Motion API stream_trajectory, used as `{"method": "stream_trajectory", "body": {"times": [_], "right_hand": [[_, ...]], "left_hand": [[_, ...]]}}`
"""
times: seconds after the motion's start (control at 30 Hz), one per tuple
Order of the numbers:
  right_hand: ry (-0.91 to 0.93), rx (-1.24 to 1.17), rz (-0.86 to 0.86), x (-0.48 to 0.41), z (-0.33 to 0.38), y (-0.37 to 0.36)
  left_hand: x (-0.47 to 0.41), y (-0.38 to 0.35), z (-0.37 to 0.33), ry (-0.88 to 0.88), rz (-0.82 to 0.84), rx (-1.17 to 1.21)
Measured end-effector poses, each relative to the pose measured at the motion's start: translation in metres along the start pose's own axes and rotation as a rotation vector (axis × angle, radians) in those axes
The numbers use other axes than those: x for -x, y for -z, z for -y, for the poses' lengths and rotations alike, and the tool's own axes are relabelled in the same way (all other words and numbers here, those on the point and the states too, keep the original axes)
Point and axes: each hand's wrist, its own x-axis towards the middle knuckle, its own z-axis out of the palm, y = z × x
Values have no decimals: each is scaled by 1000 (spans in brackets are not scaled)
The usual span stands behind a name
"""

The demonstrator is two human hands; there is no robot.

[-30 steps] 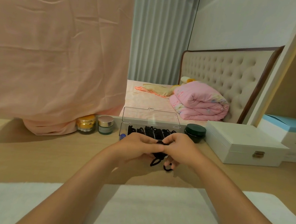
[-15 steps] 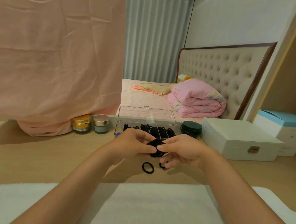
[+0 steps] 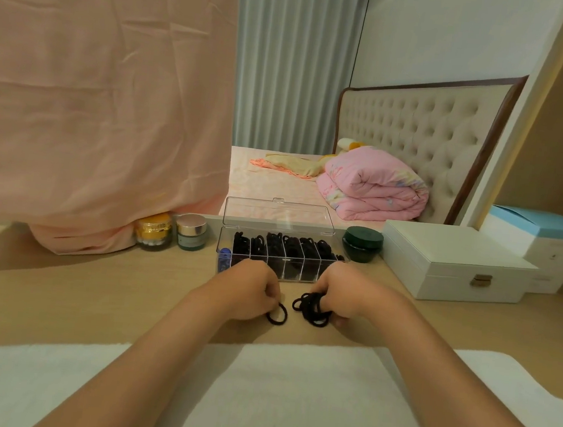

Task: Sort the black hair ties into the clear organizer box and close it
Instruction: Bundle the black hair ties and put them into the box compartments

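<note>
Parted, left hand [image 3: 248, 291] pinches 1 tie [image 3: 277, 317], right hand [image 3: 346, 297] the bunch [image 3: 310, 307].

A home bedroom: tufted headboard [image 3: 414, 136], folded pink quilt [image 3: 375, 188], cosmetic jars [image 3: 171, 232] on a dresser [image 3: 94, 284].

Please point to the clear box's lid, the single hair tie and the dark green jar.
lid [image 3: 279, 216]: head view, panel centre.
single hair tie [image 3: 285, 315]: head view, right curve.
dark green jar [image 3: 363, 237]: head view, cap.

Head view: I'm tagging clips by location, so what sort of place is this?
Most likely a bedroom: a tufted headboard and folded pink quilt lie behind the wooden desk, which carries cosmetic jars.
</note>
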Motion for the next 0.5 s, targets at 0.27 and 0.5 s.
{"method": "stream_trajectory", "body": {"times": [0.27, 0.5], "right_hand": [[57, 7, -81, 7, -3, 5], [288, -790, 24, 18, 1, 18]], "left_hand": [[-1, 3, 4, 91, -147, 260], [4, 3, -3, 160, -143, 865]]}}
